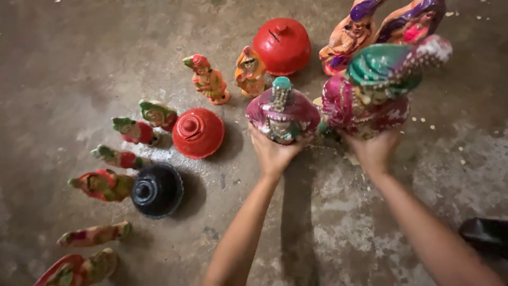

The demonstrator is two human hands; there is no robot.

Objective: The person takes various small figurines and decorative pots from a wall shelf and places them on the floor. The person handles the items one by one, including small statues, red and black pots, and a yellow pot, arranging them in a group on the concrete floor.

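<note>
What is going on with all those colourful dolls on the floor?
A person holds two painted clay figurines, both pink-robed with teal turbans. The left hand grips the smaller figurine, and the right hand grips the larger figurine. More painted figurines, two red money pots and a black pot stand around on the concrete floor.

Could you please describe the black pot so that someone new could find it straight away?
Start at the concrete floor left of the left hand. Below the lower red pot sits the black pot, round and ribbed. It is the only dark one among the coloured figurines.
</note>
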